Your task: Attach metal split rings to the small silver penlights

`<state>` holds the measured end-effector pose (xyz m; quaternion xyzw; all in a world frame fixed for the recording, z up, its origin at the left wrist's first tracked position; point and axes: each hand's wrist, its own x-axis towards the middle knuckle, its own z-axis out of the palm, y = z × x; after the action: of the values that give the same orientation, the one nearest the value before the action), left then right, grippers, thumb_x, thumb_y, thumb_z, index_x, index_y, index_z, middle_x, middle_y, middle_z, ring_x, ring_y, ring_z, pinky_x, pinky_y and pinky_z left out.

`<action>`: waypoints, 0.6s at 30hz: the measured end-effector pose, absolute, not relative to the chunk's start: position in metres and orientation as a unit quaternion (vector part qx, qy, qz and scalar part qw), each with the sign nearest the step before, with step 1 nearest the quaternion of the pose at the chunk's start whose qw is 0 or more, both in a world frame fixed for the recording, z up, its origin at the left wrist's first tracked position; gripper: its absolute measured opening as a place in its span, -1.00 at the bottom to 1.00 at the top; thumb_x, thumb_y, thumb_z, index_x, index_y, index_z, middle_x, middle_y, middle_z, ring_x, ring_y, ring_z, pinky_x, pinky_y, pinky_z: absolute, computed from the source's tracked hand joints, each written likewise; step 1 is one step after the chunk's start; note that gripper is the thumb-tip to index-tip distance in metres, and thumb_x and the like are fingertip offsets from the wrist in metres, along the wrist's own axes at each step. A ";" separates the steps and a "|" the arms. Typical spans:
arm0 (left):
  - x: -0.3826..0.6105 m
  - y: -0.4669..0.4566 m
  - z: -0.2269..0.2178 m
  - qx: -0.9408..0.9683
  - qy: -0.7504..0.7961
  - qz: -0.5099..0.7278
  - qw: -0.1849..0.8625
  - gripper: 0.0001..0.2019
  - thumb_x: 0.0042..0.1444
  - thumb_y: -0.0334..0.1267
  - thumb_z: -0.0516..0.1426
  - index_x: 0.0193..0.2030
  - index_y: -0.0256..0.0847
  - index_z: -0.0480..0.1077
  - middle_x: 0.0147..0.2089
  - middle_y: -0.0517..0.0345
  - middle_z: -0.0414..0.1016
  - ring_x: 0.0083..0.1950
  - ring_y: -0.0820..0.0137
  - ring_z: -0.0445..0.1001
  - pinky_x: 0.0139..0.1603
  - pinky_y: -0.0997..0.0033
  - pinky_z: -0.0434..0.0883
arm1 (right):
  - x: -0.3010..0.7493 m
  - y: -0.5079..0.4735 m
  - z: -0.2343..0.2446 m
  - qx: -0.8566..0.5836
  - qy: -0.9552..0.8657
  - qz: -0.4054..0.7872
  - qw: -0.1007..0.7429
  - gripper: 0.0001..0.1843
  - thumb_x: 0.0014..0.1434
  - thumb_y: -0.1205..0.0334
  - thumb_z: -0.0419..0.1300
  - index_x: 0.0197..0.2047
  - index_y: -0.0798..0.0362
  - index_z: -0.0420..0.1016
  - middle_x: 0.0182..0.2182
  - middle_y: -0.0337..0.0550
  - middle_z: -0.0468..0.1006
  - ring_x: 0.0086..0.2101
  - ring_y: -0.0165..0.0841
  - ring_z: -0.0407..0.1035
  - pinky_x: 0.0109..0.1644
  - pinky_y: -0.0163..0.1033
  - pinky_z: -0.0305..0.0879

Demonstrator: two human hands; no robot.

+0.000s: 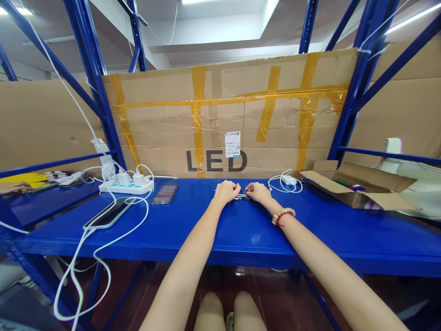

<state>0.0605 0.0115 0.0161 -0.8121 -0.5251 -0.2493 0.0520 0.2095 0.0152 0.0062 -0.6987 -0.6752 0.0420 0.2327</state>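
A few small, shiny metal pieces [242,196] with dark parts lie on the blue tabletop between my hands; at this size I cannot make out their kind. My left hand [226,192] rests at their left side with its fingers curled together, and whatever it may hold is hidden. From the right, my right hand [259,192] reaches the same pieces with thumb and fingers pinched at their edge. A beaded bracelet with a red cord [284,216] circles my right wrist.
On the left, a phone [107,214] lies by a white power strip [127,185] with plugs and looping cables. A dark, blurred-out flat object [165,193] is nearby. Right: a white charger [288,179] and an open cardboard box [358,186]. A taped cardboard panel [220,119] stands behind.
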 end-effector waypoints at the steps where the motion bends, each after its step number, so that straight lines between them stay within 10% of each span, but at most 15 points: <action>1: 0.061 0.012 0.016 -0.812 -0.525 -0.249 0.053 -0.54 0.21 -0.16 -0.14 -0.43 -0.20 0.54 -0.33 0.01 0.55 -0.30 0.34 0.47 -0.40 0.43 0.17 | 0.210 0.015 0.006 -0.698 -0.675 0.041 0.233 -0.76 0.03 0.28 0.16 -0.20 -0.05 0.53 -0.23 -0.23 0.54 -0.19 -0.36 0.40 -0.29 -0.36 0.23; 18: 0.061 0.011 0.017 -0.812 -0.528 -0.246 0.048 -0.56 0.20 -0.16 -0.13 -0.39 -0.19 0.56 -0.33 0.00 0.55 -0.30 0.35 0.47 -0.39 0.44 0.17 | 0.209 0.015 0.006 -0.698 -0.675 0.042 0.235 -0.76 0.03 0.28 0.16 -0.20 -0.05 0.54 -0.25 -0.22 0.55 -0.20 -0.37 0.41 -0.29 -0.38 0.23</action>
<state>0.0608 0.0108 0.0172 -0.8118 -0.5275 -0.2457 0.0483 0.2092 0.0151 0.0061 -0.6981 -0.6751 0.0423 0.2347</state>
